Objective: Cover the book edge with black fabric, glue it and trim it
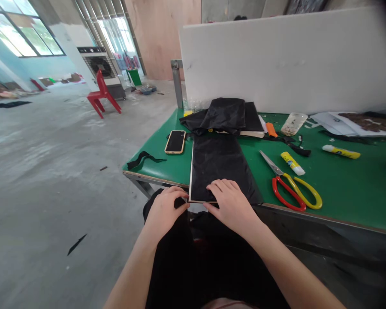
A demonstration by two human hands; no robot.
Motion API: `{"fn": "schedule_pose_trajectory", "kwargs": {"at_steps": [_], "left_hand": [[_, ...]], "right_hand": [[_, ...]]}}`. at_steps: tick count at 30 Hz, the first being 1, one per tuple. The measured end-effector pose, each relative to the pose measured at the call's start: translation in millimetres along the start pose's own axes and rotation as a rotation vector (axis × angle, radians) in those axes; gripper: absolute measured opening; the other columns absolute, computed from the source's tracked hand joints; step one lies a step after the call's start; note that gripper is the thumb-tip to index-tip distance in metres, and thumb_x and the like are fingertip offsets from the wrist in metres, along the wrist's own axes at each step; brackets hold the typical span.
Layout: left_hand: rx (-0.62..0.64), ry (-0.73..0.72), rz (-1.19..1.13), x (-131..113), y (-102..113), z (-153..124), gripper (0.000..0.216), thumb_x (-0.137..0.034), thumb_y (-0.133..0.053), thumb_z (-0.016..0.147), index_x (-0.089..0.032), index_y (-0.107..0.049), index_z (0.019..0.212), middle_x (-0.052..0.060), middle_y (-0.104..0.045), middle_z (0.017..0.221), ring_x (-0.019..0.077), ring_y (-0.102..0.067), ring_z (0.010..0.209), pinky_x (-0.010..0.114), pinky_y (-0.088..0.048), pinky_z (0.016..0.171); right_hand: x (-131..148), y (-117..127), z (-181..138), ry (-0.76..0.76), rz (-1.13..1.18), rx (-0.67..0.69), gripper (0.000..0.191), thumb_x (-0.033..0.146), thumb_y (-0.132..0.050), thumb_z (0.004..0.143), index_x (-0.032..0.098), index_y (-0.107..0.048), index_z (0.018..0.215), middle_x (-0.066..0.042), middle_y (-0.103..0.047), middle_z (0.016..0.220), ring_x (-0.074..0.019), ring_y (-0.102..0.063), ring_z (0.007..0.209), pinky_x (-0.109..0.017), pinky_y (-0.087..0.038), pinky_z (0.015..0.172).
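A flat board wrapped in black cloth (217, 165) lies on the green table (341, 189), its near end at the table's front edge. My right hand (230, 204) lies on the near end of the cloth, fingers spread flat and pressing down. My left hand (165, 210) is curled at the board's near left corner, fingers pinching the cloth edge there. A heap of black fabric (223, 113) sits behind the board.
A phone (175, 141) lies left of the board. Red-and-yellow scissors (291, 186), two glue sticks (292, 164) (341, 151), an orange cutter (271, 129) and a plastic cup (294, 123) lie to the right. A white panel (286, 60) backs the table. A red chair (101, 94) stands on the floor.
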State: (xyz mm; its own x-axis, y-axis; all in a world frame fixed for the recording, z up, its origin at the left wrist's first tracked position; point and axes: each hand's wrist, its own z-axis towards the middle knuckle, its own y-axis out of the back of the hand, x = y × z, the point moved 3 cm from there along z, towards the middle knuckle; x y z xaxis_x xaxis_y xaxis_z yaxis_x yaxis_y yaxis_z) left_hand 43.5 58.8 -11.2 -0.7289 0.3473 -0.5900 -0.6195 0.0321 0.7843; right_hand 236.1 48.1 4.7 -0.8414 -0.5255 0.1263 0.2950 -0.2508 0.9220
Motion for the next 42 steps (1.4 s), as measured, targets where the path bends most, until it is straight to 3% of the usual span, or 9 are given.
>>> {"fn": "schedule_pose_trajectory", "kwargs": {"at_steps": [8,17,24,27,31,33,35,38,42], "left_hand": [[-0.029,-0.021,0.035,5,-9,-4,0.024,-0.012,-0.045,0.084,-0.021,-0.066,0.090,0.004,-0.064,0.104,0.0210,-0.057,0.101,0.040,-0.045,0.092],[-0.034,0.153,-0.401,-9,-2,-7,0.031,-0.018,-0.042,0.085,-0.024,-0.069,0.099,0.004,-0.060,0.119,0.0200,-0.053,0.115,0.040,-0.039,0.103],[-0.042,0.208,-0.750,-38,-6,5,0.033,-0.015,-0.047,0.082,-0.023,-0.067,0.107,0.004,-0.056,0.127,0.0198,-0.048,0.120,0.033,-0.039,0.099],[-0.159,0.199,-0.741,-43,-8,5,0.030,-0.019,-0.051,0.081,-0.023,-0.067,0.107,0.004,-0.059,0.120,0.0191,-0.053,0.110,0.029,-0.041,0.092],[-0.310,0.292,-0.864,-40,-27,-18,0.016,-0.024,-0.053,0.084,-0.020,-0.067,0.090,0.001,-0.063,0.082,0.0129,-0.057,0.077,0.024,-0.043,0.074],[-0.227,0.360,-1.012,-40,-48,-30,0.014,-0.024,-0.054,0.084,-0.018,-0.066,0.081,0.000,-0.059,0.069,0.0115,-0.055,0.068,0.023,-0.043,0.068],[-0.089,0.454,-1.194,-41,-71,-38,0.013,-0.025,-0.056,0.082,-0.016,-0.065,0.079,0.001,-0.060,0.069,0.0106,-0.055,0.063,0.023,-0.043,0.066],[0.086,0.628,-1.427,-44,-99,-39,0.015,-0.026,-0.061,0.079,-0.014,-0.064,0.088,0.005,-0.065,0.083,0.0114,-0.060,0.064,0.025,-0.046,0.066],[0.149,0.708,-1.457,-45,-114,-26,0.033,-0.033,-0.065,0.078,-0.012,-0.063,0.103,0.013,-0.066,0.105,0.0186,-0.066,0.081,0.031,-0.050,0.077]], "right_hand": [[0,-10,0,-0.020,-0.001,0.033,0.036,0.034,-0.064,0.079,0.016,-0.055,0.109,-0.009,-0.058,0.103,-0.0255,-0.052,0.095,-0.040,-0.045,0.080],[1,-10,5,-0.009,0.019,0.049,0.041,0.042,-0.062,0.081,0.014,-0.055,0.110,-0.011,-0.058,0.099,-0.0267,-0.052,0.092,-0.041,-0.045,0.079],[-4,-8,13,-0.081,0.042,0.020,0.018,0.030,-0.051,0.086,0.013,-0.058,0.088,-0.009,-0.059,0.085,-0.0223,-0.055,0.079,-0.033,-0.044,0.070],[-23,-2,17,-0.204,0.233,0.009,0.021,0.030,-0.048,0.088,0.015,-0.057,0.076,-0.006,-0.060,0.076,-0.0183,-0.056,0.068,-0.030,-0.041,0.062],[-60,0,12,-0.474,0.746,-0.068,0.024,0.038,-0.056,0.083,0.016,-0.064,0.077,-0.004,-0.067,0.078,-0.0207,-0.062,0.075,-0.029,-0.044,0.065],[-73,-2,7,-0.581,1.044,-0.154,0.024,0.039,-0.061,0.079,0.016,-0.068,0.085,-0.005,-0.070,0.086,-0.0232,-0.064,0.085,-0.032,-0.047,0.072],[-79,-2,3,-0.656,1.283,-0.265,0.027,0.037,-0.066,0.075,0.017,-0.069,0.092,-0.006,-0.071,0.092,-0.0240,-0.064,0.090,-0.035,-0.049,0.079],[-81,2,3,-0.723,1.500,-0.354,0.029,0.033,-0.070,0.070,0.016,-0.070,0.093,-0.008,-0.071,0.096,-0.0246,-0.066,0.088,-0.039,-0.050,0.081],[-83,10,8,-0.751,1.613,-0.408,0.025,0.029,-0.071,0.068,0.015,-0.070,0.089,-0.009,-0.071,0.094,-0.0260,-0.065,0.091,-0.039,-0.051,0.082]]}}
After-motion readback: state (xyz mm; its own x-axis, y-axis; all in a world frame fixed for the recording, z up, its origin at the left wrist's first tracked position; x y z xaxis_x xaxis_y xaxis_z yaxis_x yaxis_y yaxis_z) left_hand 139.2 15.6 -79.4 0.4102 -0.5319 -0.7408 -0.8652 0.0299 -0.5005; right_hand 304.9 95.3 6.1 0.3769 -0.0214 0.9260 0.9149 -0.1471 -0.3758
